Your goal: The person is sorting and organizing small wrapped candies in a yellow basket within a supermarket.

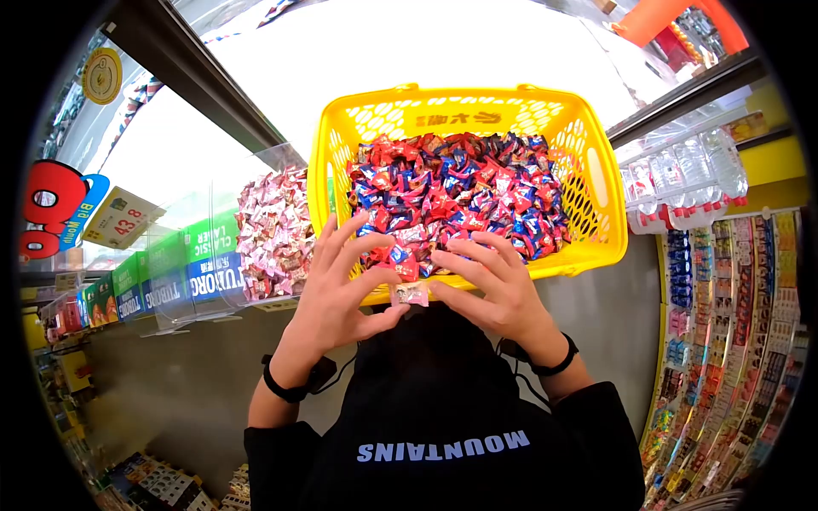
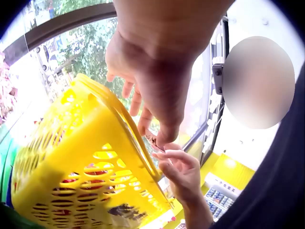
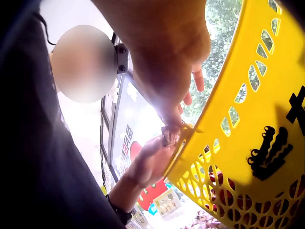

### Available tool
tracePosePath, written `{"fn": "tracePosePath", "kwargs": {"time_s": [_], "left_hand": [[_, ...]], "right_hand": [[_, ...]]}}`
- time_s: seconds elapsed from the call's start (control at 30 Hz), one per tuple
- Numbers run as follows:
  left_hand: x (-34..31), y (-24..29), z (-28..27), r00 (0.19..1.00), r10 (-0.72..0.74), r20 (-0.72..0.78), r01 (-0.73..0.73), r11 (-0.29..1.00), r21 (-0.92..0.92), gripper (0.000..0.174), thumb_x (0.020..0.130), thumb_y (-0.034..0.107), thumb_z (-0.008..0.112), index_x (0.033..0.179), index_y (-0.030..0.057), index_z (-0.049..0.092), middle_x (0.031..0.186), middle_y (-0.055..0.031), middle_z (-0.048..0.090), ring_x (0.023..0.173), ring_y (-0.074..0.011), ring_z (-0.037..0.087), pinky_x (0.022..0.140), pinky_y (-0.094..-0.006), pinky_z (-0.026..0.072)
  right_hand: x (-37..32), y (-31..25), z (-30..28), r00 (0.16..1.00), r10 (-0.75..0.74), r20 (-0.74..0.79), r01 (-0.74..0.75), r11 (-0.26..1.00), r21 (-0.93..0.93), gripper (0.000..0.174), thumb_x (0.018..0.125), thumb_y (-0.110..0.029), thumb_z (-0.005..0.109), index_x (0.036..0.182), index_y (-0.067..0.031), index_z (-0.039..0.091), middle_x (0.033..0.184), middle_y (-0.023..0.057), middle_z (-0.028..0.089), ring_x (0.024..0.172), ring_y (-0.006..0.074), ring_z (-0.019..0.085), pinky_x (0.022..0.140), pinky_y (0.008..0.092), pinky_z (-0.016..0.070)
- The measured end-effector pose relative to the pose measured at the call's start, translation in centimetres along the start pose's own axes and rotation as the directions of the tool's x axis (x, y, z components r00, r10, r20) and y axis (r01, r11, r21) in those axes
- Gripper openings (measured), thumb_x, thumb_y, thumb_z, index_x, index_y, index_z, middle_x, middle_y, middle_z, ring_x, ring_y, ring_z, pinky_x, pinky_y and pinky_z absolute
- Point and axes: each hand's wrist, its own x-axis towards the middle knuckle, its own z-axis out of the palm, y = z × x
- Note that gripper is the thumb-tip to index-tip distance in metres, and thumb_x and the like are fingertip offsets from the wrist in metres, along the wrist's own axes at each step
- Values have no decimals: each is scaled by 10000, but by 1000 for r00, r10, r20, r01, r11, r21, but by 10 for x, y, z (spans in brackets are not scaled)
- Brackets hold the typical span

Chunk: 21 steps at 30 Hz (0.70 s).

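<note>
A small pink wrapped candy (image 1: 411, 294) is held between both hands at the near rim of the yellow basket (image 1: 601, 183). My left hand (image 1: 334, 294) pinches its left end with thumb and index finger, the other fingers spread. At its right end, my right hand (image 1: 498, 294) pinches it, with fingers fanned over the rim. Red and blue wrapped candies (image 1: 452, 192) fill the basket. In the left wrist view, the candy (image 2: 153, 140) sits at the fingertips of the left hand (image 2: 155, 81). The right wrist view shows the candy (image 3: 168, 137) below the right hand (image 3: 167, 62).
Pink candies (image 1: 277, 234) lie in a clear bin left of the basket, beside green and blue beer cartons (image 1: 196, 264). Bottled drinks (image 1: 690, 175) stand at the right, above shelves of small packets (image 1: 724, 341). A window frame (image 1: 200, 72) runs behind the cartons.
</note>
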Motion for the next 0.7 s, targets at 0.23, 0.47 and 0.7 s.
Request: {"fn": "tracePosePath", "kwargs": {"time_s": [0.23, 0.47, 0.7], "left_hand": [[-73, -100, -10, 837, -314, -448, 425, 889, 169, 277, 773, 191, 916, 1007, 119, 785, 1439, -112, 611, 1455, -403, 472, 1219, -546, 363], [-139, -170, 49, 814, -425, -396, 552, 777, 302, 304, 821, 314, 901, 1059, 144, 819, 1420, -129, 613, 1420, -408, 478, 1212, -542, 360], [-132, -170, 59, 773, -458, -439, 595, 764, 250, 314, 807, 327, 910, 1069, 164, 847, 1425, -120, 613, 1435, -373, 471, 1222, -538, 346]], "right_hand": [[14, 36, -63, 954, 180, 242, -142, 976, -167, 243, 828, -173, 818, 1057, -119, 757, 1335, 107, 666, 1221, 322, 632, 1072, 496, 488], [47, 104, -59, 682, 187, 707, -60, 978, -200, 296, 906, -331, 799, 1162, -184, 795, 1431, 106, 626, 1320, 339, 587, 1105, 513, 464], [72, 145, 41, 393, 345, 852, -136, 939, -317, 281, 982, -342, 668, 1192, -223, 813, 1359, 109, 636, 1306, 347, 587, 1029, 530, 520]]}}
